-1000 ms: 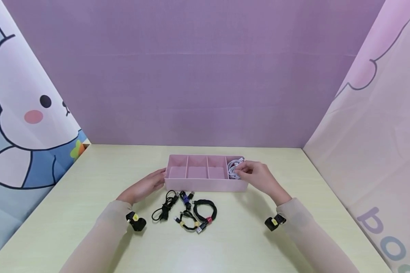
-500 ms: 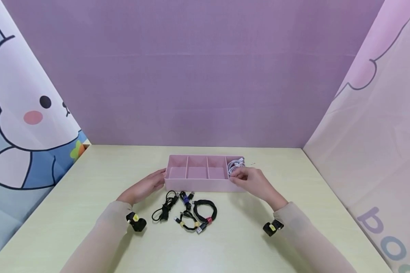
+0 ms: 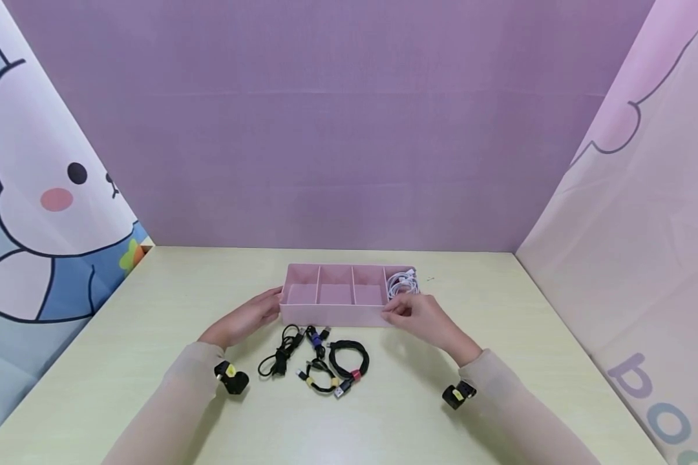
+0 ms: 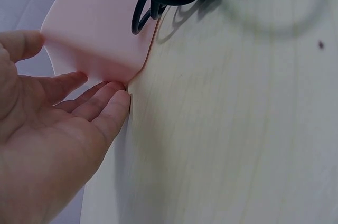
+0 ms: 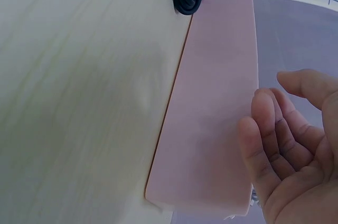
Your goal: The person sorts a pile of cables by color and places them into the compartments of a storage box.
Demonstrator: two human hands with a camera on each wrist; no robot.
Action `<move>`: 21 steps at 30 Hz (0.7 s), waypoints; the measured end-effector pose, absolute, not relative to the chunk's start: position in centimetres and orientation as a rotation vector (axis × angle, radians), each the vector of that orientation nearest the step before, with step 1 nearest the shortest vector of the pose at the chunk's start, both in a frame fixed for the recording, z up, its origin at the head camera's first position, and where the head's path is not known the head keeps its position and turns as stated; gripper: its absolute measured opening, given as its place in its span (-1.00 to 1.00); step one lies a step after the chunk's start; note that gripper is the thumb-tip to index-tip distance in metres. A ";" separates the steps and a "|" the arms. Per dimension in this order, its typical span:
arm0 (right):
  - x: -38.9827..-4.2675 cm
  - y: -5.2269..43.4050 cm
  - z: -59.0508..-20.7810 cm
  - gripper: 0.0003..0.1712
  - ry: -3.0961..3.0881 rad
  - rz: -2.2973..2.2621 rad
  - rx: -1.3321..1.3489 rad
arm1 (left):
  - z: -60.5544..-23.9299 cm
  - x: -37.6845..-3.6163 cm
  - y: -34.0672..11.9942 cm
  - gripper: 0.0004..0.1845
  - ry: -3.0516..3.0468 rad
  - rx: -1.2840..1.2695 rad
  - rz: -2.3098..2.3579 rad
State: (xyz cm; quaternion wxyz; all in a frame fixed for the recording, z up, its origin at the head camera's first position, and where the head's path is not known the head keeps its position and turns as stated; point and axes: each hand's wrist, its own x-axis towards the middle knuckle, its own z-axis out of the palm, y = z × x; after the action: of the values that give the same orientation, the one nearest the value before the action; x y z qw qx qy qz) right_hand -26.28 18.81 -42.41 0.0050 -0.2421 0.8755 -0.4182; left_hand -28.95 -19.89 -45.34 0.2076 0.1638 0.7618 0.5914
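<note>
A pink divided tray (image 3: pixel 337 315) sat mid-table. The left hand (image 3: pixel 245 318) rested relaxed fingers against its left end, apparently steadying it. The right hand (image 3: pixel 421 315), fingers loosely spread and holding nothing, hovered at the near right corner, beside the white cable (image 3: pixel 401 283) coiled in the rightmost compartment. Bundled black cables (image 3: pixel 317 358) lay just nearer.

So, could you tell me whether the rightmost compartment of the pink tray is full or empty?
It holds something: a coiled white cable lies in the rightmost compartment of the pink tray. The other three compartments look empty.
</note>
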 end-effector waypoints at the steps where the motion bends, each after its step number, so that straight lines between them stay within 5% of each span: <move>1: -26.3 18.7 -42.5 -0.90 2.734 -1.304 -0.762 | -45.4 -29.0 -19.9 -0.35 2.122 0.454 1.646; 21: -25.9 17.0 -43.1 -0.81 2.646 -1.165 -0.922 | -45.3 -28.8 -19.9 -0.33 2.130 0.456 1.637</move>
State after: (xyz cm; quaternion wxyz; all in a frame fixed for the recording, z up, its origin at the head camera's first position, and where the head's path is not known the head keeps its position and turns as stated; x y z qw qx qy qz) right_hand -25.87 16.98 -43.11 0.0533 -0.3035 0.8707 -0.3832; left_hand -28.75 -19.88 -45.26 0.2070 0.1636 0.7649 0.5877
